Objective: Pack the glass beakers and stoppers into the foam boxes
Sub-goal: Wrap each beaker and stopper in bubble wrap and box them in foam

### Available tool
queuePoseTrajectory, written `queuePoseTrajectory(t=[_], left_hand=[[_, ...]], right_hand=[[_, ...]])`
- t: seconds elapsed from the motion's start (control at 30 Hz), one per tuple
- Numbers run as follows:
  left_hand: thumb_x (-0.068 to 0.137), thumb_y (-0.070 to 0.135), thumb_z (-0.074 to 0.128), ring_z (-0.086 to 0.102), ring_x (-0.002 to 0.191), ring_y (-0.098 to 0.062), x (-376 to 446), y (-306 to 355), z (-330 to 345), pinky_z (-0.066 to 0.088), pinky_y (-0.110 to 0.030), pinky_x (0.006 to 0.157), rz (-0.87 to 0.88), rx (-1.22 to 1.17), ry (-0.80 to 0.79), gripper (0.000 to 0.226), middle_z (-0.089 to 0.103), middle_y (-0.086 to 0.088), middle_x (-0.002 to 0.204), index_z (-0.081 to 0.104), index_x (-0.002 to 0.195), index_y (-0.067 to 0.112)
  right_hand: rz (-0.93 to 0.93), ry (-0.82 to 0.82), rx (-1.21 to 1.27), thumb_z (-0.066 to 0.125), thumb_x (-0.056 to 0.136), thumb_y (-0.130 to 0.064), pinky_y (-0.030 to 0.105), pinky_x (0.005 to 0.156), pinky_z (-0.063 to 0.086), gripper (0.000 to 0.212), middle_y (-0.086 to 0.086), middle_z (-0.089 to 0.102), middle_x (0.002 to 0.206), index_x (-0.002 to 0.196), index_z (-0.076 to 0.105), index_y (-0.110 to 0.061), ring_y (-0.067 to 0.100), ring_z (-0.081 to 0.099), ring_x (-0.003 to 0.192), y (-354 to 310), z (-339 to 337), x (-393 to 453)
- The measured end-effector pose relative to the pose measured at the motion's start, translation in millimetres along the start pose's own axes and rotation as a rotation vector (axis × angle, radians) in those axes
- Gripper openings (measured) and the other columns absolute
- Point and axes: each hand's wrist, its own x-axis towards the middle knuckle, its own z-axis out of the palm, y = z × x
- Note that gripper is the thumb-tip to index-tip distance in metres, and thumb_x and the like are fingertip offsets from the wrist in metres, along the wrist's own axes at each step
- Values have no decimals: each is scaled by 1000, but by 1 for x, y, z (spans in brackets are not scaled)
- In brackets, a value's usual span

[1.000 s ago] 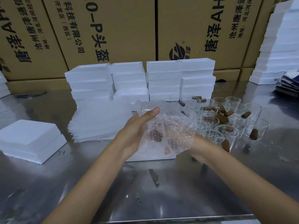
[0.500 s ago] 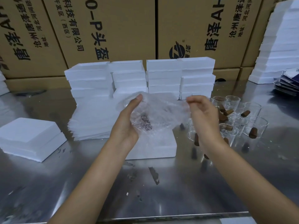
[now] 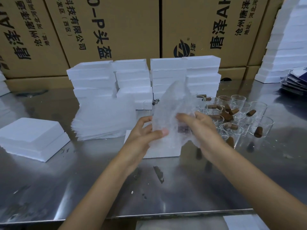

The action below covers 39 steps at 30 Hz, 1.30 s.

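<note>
I had both hands raised over the worktop (image 3: 99, 188), working a sheet of bubble wrap (image 3: 172, 113) around a beaker. My left hand (image 3: 142, 135) pinched the wrap's lower left edge, thumb pressed on the front of the sheet and fingers curled behind it. My right hand (image 3: 199, 128) gripped the bundle from the right, fingers bent round it and reaching into the wrap. Through the plastic I could make out only a dark patch low in the bundle, between my two hands; the beaker's own axis and which way its mouth faced I could not tell. The wrap itself stood with its long axis near upright, its loose top corner pointing up and away from me, in front of the stacked foam boxes (image 3: 166, 75).

Directly below the bundle sat one foam box (image 3: 159, 151) on the worktop, mostly hidden by my hands. To its left lay a stack of bubble sheets (image 3: 106, 118), and further left a foam lid pile (image 3: 33, 136). To the right stood the cluster of beakers (image 3: 239, 117), upright with mouths up, and brown stoppers (image 3: 227, 115) lay inside and among them, most on their sides, pointing various ways. One stopper (image 3: 258, 131) stood against the nearest right-hand glass. Cardboard cartons (image 3: 116, 27) lined the back.
</note>
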Motion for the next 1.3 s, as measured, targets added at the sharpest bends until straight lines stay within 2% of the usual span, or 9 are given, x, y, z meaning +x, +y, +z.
queuePoseTrajectory(t=[0.1, 0.2, 0.33, 0.47, 0.53, 0.77, 0.97, 1.13, 1.3], left_hand=[[63, 40, 83, 68, 107, -17, -13, -5, -1, 48, -29, 88, -31, 245, -62, 66, 73, 2, 113, 52, 121, 33], [70, 49, 79, 68, 96, -17, -17, -4, 7, 46, -25, 77, 7, 422, -21, 47, 73, 7, 104, 58, 108, 32], [79, 25, 78, 65, 77, -3, -20, -3, 13, 45, -12, 63, 88, 461, 57, 17, 73, 10, 86, 71, 94, 26], [57, 43, 71, 69, 84, -15, -27, -12, 15, 53, -30, 73, 95, 611, 82, 36, 73, 6, 85, 72, 88, 23], [64, 36, 75, 66, 85, -8, -27, -19, 14, 50, -25, 74, 147, 695, 79, 24, 71, 10, 88, 71, 86, 28], [73, 30, 78, 59, 89, 2, -15, -19, 12, 42, -9, 71, 192, 839, 102, 28, 60, 15, 100, 58, 88, 42], [61, 24, 71, 50, 90, 0, -17, -21, 12, 38, -10, 72, 299, 772, 101, 51, 50, 16, 106, 46, 106, 31], [72, 21, 54, 50, 94, -11, -36, -33, 9, 38, -17, 81, 603, 867, 112, 24, 53, 14, 95, 53, 96, 20], [88, 22, 49, 47, 82, -16, -33, -38, 0, 38, -32, 78, 713, 1195, 27, 15, 53, 5, 80, 58, 81, 12]], right_hand=[[-103, -17, -288, 76, 82, -11, 24, 59, 58, 5, -4, 75, 77, 86, 72, -11, 9, 71, 68, 9, -2, -8], [-210, -9, -502, 75, 77, -14, 21, 51, 40, 27, -11, 57, 52, 55, 60, -18, 4, 53, 49, 18, -2, -11], [-367, -4, -659, 71, 66, -35, 25, 48, 26, 38, -9, 38, 48, 50, 44, -16, 5, 33, 48, 20, -4, -16], [-386, -56, -767, 60, 60, -42, 28, 46, 25, 28, -8, 36, 40, 49, 47, -19, 6, 32, 42, 32, -5, -22], [-364, -55, -826, 64, 67, -37, 25, 48, 24, 32, -8, 37, 39, 48, 44, -20, 8, 32, 39, 40, -9, -20], [-612, 34, -782, 58, 76, -31, 26, 71, 44, 23, -17, 58, 90, 99, 54, -30, 4, 54, 84, 45, -6, -32], [-714, -215, -1033, 50, 74, -24, 34, 95, 42, 38, -6, 60, 113, 105, 65, -10, 14, 49, 115, 68, -4, -51], [-721, -240, -1143, 55, 75, -17, 21, 104, 29, 33, -2, 60, 110, 106, 67, -10, 18, 47, 119, 74, -1, -48], [-864, -94, -1041, 60, 74, -7, 31, 103, 35, 30, -1, 61, 111, 103, 63, -10, 18, 52, 117, 73, -2, -51]])
